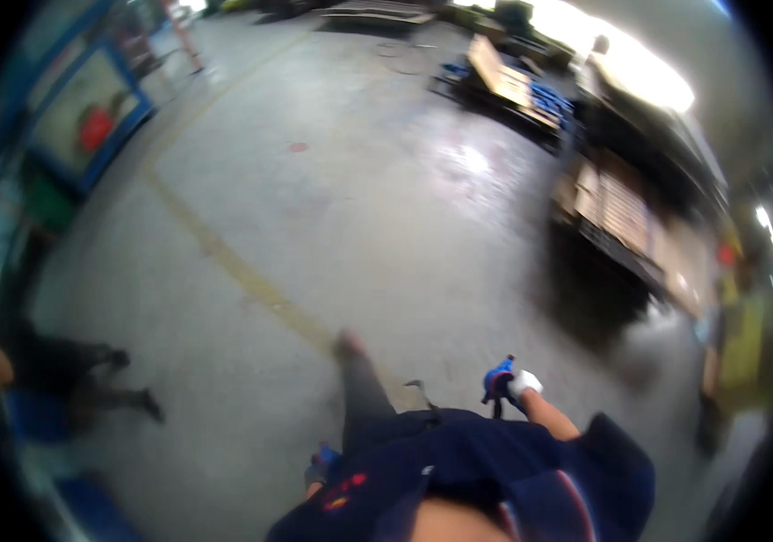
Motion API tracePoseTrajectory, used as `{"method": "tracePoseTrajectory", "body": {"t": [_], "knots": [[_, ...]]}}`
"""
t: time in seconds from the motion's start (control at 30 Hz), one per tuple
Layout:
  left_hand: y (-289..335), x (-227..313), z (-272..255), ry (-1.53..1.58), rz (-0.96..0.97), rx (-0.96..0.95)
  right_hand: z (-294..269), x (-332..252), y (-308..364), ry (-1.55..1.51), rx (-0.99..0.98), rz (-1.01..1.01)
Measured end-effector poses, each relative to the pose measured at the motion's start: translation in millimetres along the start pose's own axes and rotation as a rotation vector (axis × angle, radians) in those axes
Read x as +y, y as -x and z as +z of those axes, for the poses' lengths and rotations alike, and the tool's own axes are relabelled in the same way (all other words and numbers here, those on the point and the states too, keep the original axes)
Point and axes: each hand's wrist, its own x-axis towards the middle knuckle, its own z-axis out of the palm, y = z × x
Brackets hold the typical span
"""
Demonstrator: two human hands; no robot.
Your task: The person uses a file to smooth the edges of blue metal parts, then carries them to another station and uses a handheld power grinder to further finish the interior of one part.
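My right hand [515, 383], in a white and blue glove, hangs out to the right of my body over the floor. Its fingers look closed, and small dark ends stick out above and below the blue part; what it holds is too blurred to name. Close to my left hip is my left hand [321, 464], in a grey and blue glove. Part of it lies behind my dark blue jacket [459, 452], and its fingers are not clear. A thin dark strap [417, 388] juts out at my waist.
Grey floor [350, 190] with a yellow line [246, 275] stretches ahead. On the right stand a low pallet with a slatted stack [617, 208] and another pallet with boards and blue pieces [504, 81]. A blue-framed panel [88, 117] and a person's dark-clothed legs [102, 370] are at left.
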Motion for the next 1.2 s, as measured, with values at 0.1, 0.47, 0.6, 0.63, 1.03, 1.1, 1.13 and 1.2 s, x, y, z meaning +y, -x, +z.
{"method": "tracePoseTrajectory", "body": {"t": [0.1,0.47,0.6,0.63,1.03,1.1,1.13,1.2], "knots": [[-62,89,-32,-0.047,0.005,-0.061,-58,-79,-62,-0.021,0.08,0.022],[-303,444,-290,-0.105,0.014,-0.12,-209,-366,-186,-0.096,-0.069,0.213],[-387,610,-391,-0.04,-0.024,0.1,-236,-452,-260,-0.118,-0.139,0.212],[-403,650,-417,-0.019,0.023,0.113,-244,-475,-280,-0.121,-0.158,0.216],[-642,960,-508,-0.415,0.194,0.12,-537,-767,-560,-0.193,-0.093,0.172],[-646,1024,-508,-0.397,0.204,-0.011,-580,-797,-620,-0.181,-0.028,0.192],[-652,1059,-513,-0.4,0.208,-0.042,-603,-814,-649,-0.199,0.035,0.188],[-671,1128,-539,-0.403,0.213,-0.075,-655,-863,-688,-0.217,0.083,0.185]]}}
